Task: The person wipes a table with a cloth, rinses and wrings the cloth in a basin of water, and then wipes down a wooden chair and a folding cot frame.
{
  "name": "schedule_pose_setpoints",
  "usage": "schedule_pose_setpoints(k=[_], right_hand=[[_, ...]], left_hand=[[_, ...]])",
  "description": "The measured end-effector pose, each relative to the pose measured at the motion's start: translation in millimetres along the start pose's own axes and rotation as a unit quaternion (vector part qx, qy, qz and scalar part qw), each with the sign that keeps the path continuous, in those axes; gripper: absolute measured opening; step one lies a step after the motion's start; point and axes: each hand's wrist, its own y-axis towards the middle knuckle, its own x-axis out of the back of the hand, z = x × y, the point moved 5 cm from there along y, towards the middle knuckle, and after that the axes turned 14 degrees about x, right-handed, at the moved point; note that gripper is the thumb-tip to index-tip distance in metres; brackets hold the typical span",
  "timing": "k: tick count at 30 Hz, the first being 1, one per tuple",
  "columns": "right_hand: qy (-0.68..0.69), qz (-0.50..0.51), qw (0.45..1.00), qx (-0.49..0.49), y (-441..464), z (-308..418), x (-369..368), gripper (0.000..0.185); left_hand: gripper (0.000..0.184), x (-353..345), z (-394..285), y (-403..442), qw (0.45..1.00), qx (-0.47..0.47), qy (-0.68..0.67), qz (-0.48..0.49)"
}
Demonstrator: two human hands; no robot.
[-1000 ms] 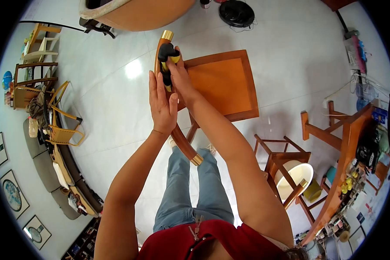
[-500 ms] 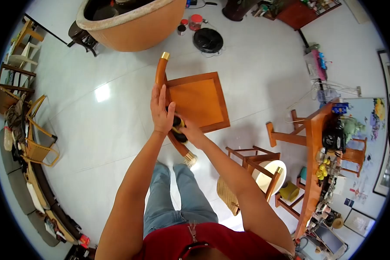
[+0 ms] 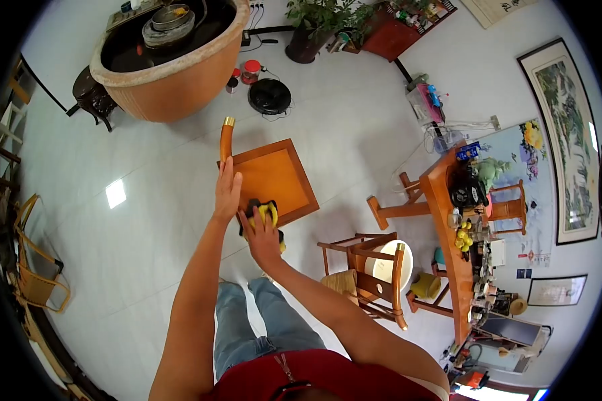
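Note:
A wooden chair with a square orange-brown seat (image 3: 274,180) stands on the floor in front of me. Its curved top rail (image 3: 227,142) ends in a brass cap at the far side. My left hand (image 3: 227,190) lies along this rail with its fingers stretched out and together, thumb slightly apart. Beneath my right hand (image 3: 261,237) is a black and yellow cloth (image 3: 266,208), held near the rail and the seat's near corner. That hand and the cloth hide the rail's near part.
To the right stands another wooden chair (image 3: 378,271) with a white basin (image 3: 400,257) by it. A long wooden table (image 3: 445,247) carries many small items. Ahead are a large clay pot (image 3: 167,93), a black round object (image 3: 269,96) and red-lidded jars (image 3: 251,70).
The head view has swung, so the chair sits further left and lower. My right hand has shifted with the cloth, which shows more fully now. My left hand stays on the rail.

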Motion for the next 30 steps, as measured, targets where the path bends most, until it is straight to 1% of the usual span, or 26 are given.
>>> schedule_pose_setpoints(k=[3, 4, 5, 6, 8, 9, 11, 14, 15, 18, 19, 21, 23, 24, 25, 26, 28, 29, 30], right_hand=[[0.027, 0.031, 0.998, -0.044, 41.2, 0.7, -6.8, 0.068], [0.031, 0.041, 0.997, -0.06, 48.9, 2.4, -11.5, 0.068], [0.008, 0.032, 0.998, -0.054, 51.5, 3.0, -17.5, 0.069], [0.015, 0.039, 0.998, -0.045, 51.3, 2.7, -20.6, 0.069], [0.034, 0.064, 0.997, -0.029, 41.7, 0.2, -22.3, 0.069], [0.044, 0.059, 0.997, -0.026, 32.9, -1.2, -20.4, 0.068], [0.009, 0.06, 0.998, 0.004, 5.5, -2.1, -6.7, 0.066], [-0.061, 0.063, 0.995, 0.04, -39.9, 2.0, 10.9, 0.066], [-0.062, 0.071, 0.994, 0.048, -42.2, 1.9, 15.1, 0.065], [-0.061, 0.044, 0.997, 0.012, -15.2, 3.8, 0.8, 0.064], [-0.031, 0.047, 0.998, -0.014, 4.2, 5.0, -5.1, 0.061], [-0.028, 0.064, 0.997, -0.045, 43.3, 8.0, -21.8, 0.058], [-0.047, 0.067, 0.994, -0.069, 73.7, 8.7, -41.7, 0.055], [-0.063, 0.068, 0.993, -0.077, 81.0, 9.5, -52.2, 0.053], [-0.078, 0.119, 0.986, -0.085, 88.8, 9.4, -55.6, 0.05], [-0.066, 0.111, 0.989, -0.078, 92.4, 8.9, -52.0, 0.049], [-0.036, 0.128, 0.989, -0.068, 87.4, 6.3, -46.5, 0.052], [-0.012, 0.116, 0.992, -0.054, 77.8, 7.4, -39.6, 0.054], [0.015, 0.103, 0.994, -0.037, 66.0, 3.5, -30.6, 0.056]], left_hand=[[0.056, 15.4, -14.3, -0.5, 0.998, 0.021, 0.0, 0.054], [0.056, 17.6, -13.4, 2.3, 0.998, 0.019, 0.019, 0.054], [0.057, 19.1, -12.1, 6.4, 0.998, 0.017, 0.038, 0.054], [0.057, 19.9, -10.7, 10.0, 0.997, 0.017, 0.056, 0.054], [0.058, 18.5, -13.1, 16.5, 0.988, -0.031, 0.146, 0.043], [0.059, 17.6, -7.6, 13.5, 0.979, -0.046, 0.193, 0.044], [0.06, 17.7, -1.9, 17.4, 0.979, -0.052, 0.191, 0.04], [0.061, 27.2, -11.4, 14.9, 0.981, 0.016, 0.175, 0.085], [0.061, 28.9, -14.9, 14.4, 0.981, 0.03, 0.166, 0.094], [0.061, 32.2, -18.7, 12.7, 0.983, 0.048, 0.138, 0.112], [0.061, 31.9, -18.9, 11.2, 0.983, 0.048, 0.137, 0.112], [0.061, 28.7, -20.0, 12.3, 0.984, 0.039, 0.135, 0.106], [0.061, 26.9, -14.0, 17.5, 0.986, 0.015, 0.131, 0.1], [0.06, 27.4, -14.4, 22.4, 0.986, 0.021, 0.138, 0.095], [0.06, 29.8, -14.2, 23.9, 0.985, 0.03, 0.144, 0.092], [0.059, 28.7, -15.0, 27.3, 0.984, 0.043, 0.152, 0.087], [0.058, 27.5, -22.7, 27.2, 0.983, 0.044, 0.149, 0.097], [0.058, 33.5, -20.9, 20.8, 0.982, 0.051, 0.152, 0.102], [0.058, 34.1, -17.9, 17.5, 0.981, 0.017, 0.171, 0.092]])
